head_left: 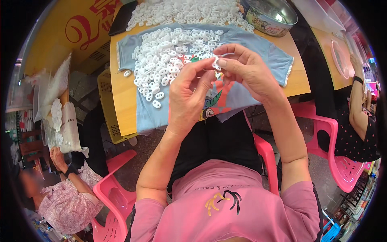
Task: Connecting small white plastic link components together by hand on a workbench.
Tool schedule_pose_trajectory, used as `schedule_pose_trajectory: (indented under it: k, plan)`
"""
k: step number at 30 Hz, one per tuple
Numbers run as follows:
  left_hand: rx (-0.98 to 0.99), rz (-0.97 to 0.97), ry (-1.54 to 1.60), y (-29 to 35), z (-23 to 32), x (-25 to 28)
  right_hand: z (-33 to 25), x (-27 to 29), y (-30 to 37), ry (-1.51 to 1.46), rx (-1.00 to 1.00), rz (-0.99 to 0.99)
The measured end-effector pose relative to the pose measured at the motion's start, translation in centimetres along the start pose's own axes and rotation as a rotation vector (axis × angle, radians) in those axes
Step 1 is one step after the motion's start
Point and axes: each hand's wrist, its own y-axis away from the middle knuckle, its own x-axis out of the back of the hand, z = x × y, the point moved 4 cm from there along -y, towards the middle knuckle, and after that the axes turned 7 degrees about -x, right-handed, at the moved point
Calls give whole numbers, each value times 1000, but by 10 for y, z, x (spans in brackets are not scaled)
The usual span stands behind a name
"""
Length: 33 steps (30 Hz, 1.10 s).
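Note:
Above the blue T-shirt (266, 50) that lies on the table, both my hands meet at a small white plastic piece (216, 63), oval like the others. My right hand (252, 72) pinches it between thumb and fingers. From the other side my left hand (186, 90) grips its edge, index fingertip against it and thumb below. My fingers cover part of the piece. Beside my left hand, a heap of white oval two-holed plastic pieces (155, 66) is spread on the shirt. A printed orange and green picture (225, 94) shows on the shirt under my hands.
Another pile of white pieces (185, 12) lies along the table's far side. A round metal tin (270, 20) stands at far right. A yellow crate (108, 109) is left of the wooden table (124, 109). Pink chairs (117, 201) and other people sit on both sides.

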Motion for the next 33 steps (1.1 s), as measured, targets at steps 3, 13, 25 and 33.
schedule_pose_trajectory:
  k: [3, 13, 25, 33]
  plan:
    - [-62, -53, 20, 1, 1, -5, 10, -2, 4, -220, -110, -91]
    - [89, -103, 30, 7, -5, 1, 14, -10, 28, 106, 116, 75]
    - [174, -102, 243, 6, -20, -15, 0, 30, 43, 618, 472, 479]
    - [160, -118, 205, 5, -19, -15, -15, 85, 37, 1115, 412, 532]
